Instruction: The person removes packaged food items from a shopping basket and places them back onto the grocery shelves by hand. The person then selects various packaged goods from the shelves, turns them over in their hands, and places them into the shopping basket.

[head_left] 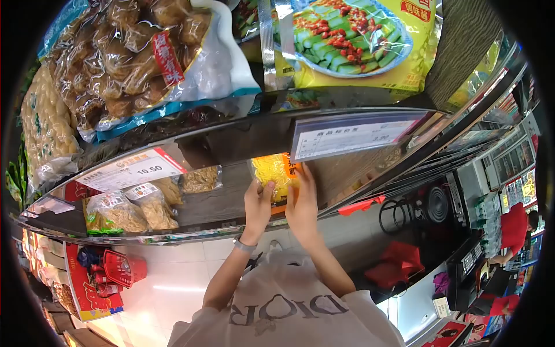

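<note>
Both my hands grip a yellow, see-through food packet [270,173] with an orange label, at the lower shelf [231,199]. My left hand [258,203] holds its left side, thumb across the front. On the right side, the fingers and thumb of my right hand [302,199] close on the packet's edge. The packet's contents look like yellow shreds or noodles. Part of its upper right lies behind a hanging price label [352,137].
Clear bags of tan food [153,208] sit on the shelf to the left, near a 10.50 price tag [136,169]. Above are a large brown-food bag [130,58] and a yellow sauce packet [352,40]. A red basket [124,268] stands lower left; a person in red [513,228] is far right.
</note>
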A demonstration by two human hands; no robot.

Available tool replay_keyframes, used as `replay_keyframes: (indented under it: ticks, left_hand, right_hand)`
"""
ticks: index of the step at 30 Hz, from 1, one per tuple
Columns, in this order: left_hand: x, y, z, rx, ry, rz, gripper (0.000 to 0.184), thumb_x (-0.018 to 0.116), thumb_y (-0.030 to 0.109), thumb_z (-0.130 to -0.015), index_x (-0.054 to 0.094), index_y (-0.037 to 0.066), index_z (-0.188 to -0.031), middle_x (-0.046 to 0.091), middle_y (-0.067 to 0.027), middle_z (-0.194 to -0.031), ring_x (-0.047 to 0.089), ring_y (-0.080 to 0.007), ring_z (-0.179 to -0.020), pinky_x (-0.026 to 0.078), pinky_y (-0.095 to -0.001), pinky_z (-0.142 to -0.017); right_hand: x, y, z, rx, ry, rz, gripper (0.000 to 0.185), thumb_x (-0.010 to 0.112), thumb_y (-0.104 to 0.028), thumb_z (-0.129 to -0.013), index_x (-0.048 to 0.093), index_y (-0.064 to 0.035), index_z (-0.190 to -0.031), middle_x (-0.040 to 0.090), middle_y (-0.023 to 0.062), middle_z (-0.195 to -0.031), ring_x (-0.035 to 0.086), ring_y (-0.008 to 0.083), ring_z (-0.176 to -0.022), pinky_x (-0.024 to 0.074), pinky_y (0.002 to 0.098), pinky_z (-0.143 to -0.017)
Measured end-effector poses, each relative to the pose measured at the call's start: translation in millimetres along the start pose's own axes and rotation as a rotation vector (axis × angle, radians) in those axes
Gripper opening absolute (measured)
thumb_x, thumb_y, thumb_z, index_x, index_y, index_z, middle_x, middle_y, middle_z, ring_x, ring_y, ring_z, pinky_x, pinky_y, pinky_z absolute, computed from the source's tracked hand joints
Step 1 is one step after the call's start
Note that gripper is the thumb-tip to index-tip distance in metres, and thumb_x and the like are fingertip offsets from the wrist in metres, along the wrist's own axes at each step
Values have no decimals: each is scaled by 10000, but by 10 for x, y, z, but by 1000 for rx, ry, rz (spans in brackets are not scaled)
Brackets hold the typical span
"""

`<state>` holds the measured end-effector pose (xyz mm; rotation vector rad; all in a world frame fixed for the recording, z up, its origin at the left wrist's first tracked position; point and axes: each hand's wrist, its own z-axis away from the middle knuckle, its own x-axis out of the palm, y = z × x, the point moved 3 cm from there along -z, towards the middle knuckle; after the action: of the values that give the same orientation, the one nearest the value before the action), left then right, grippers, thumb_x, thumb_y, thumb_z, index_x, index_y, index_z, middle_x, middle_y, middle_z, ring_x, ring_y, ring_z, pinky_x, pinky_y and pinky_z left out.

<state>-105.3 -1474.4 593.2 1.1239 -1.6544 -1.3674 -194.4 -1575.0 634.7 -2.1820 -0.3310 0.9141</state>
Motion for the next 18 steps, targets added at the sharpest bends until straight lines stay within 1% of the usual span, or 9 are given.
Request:
replay_keyframes:
  ticks: [2, 4, 5, 7, 12, 14, 15, 17, 18]
  left_hand:
    - [43, -130, -84, 33, 7, -36, 216, 594, 190, -1002, 607, -21, -1044, 647, -83, -713, 578, -130, -605, 461, -304, -558]
    - [89, -241, -173, 8, -83, -1007, 361, 572, 352, -1001, 637, 0, -956, 676, -178, -687, 690, -315, -606, 535, -408, -548]
    - [77, -286, -199, 5, -84, -1007, 361, 572, 352, -1001, 637, 0, -956, 676, -178, -687, 690, -315, -606, 535, -408, -548]
    - [55, -364, -234, -15, -153, -1109, 485, 528, 475, -986, 661, 25, -863, 667, -241, -688, 681, -436, -660, 558, -499, -559]
    - [16, -330, -167, -21, -97, -1063, 464, 525, 470, -978, 705, 58, -866, 667, -244, -689, 678, -440, -665, 557, -511, -588]
    - [-93, -226, -83, -56, -69, -1054, 375, 546, 413, -963, 668, 70, -875, 675, -231, -698, 679, -435, -663, 555, -524, -584]
    - [-189, -136, -22, -54, -44, -1054, 303, 562, 366, -960, 620, 76, -894, 687, -203, -731, 672, -433, -629, 548, -536, -566]
    - [-438, 83, 117, -88, -14, -921, 230, 583, 303, -931, 593, 75, -909, 694, -161, -858, 694, -395, -744, 562, -508, -610]
    - [-614, 92, 201, -114, 41, -915, 230, 583, 303, -931, 593, 75, -909, 694, -161, -858, 694, -395, -744, 562, -508, -610]
  right_hand:
    - [50, 79, 6, -62, -65, 196, 499, 555, 27, -884, 445, 85, -1367, 329, 261, -1540, 349, 410, -1421, 373, 447, -1128]
    - [252, 282, 93, -94, -200, 389, 570, 530, 63, -816, 452, 134, -1376, 267, 237, -1590, 237, 372, -1493, 349, 414, -1162]
    - [338, 404, 169, -93, -203, 389, 570, 530, 63, -816, 452, 134, -1376, 267, 237, -1590, 237, 372, -1493, 349, 414, -1162]
    - [406, 462, 231, -92, -210, 436, 539, 504, 63, -838, 462, 126, -1372, 265, 231, -1594, 243, 364, -1493, 355, 401, -1159]
    - [357, 502, 242, -39, -295, 327, 517, 509, 48, -866, 459, 110, -1376, 307, 231, -1573, 245, 389, -1485, 340, 423, -1168]
    - [368, 366, 271, -52, -94, 221, 477, 583, 38, -866, 507, 71, -1336, 385, 203, -1529, 337, 384, -1441, 377, 459, -1133]
    - [406, 239, 283, -99, -112, 208, 477, 583, 38, -866, 507, 71, -1336, 385, 203, -1529, 337, 384, -1441, 377, 459, -1133]
    - [409, -122, 320, -177, -56, 149, 412, 645, -22, -878, 562, 30, -1278, 506, 200, -1387, 445, 369, -1357, 402, 460, -1091]
    - [489, -311, 318, -217, -95, 131, 412, 645, -22, -878, 562, 30, -1278, 506, 200, -1387, 445, 369, -1357, 402, 460, -1091]
